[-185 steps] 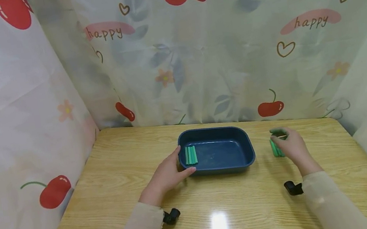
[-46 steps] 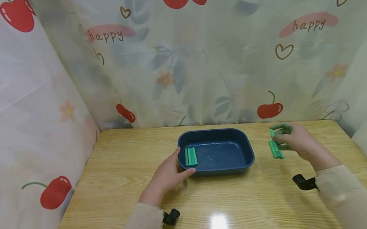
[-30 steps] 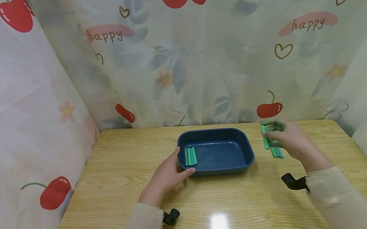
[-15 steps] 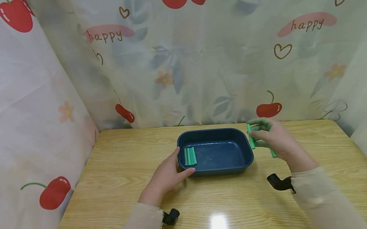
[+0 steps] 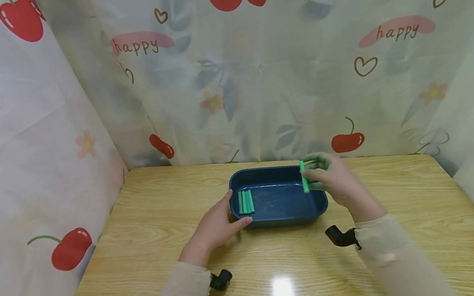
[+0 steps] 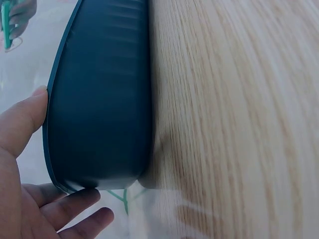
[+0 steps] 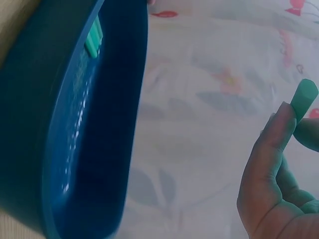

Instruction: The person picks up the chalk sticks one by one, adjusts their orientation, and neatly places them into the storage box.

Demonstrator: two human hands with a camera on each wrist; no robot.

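Note:
A dark blue plastic basin (image 5: 276, 222) stands on the table. At its left end my left hand (image 5: 214, 226) holds the rim, thumb on the front edge and fingers at the end wall; the left wrist view shows them at the basin's outside. Several green sticks (image 5: 245, 202) lie side by side at the basin's left end. My right hand (image 5: 335, 179) pinches one round green stick (image 5: 304, 176), chalk-like, between thumb and fingertips, above the basin's right end. Its fingers look greenish. In the right wrist view, the held stick (image 7: 305, 97) is apart from the basin.
The wooden table (image 5: 312, 270) spreads around the basin, with a bright glare at the front. Behind it hangs a patterned curtain (image 5: 255, 88), and more curtain stands at both sides. Black wrist cameras (image 5: 340, 236) sit under the cuffs.
My right hand has picked a green stick from the pile right of the basin and carried it left over the basin. That pile is now hidden behind my right arm. The left hand stays.

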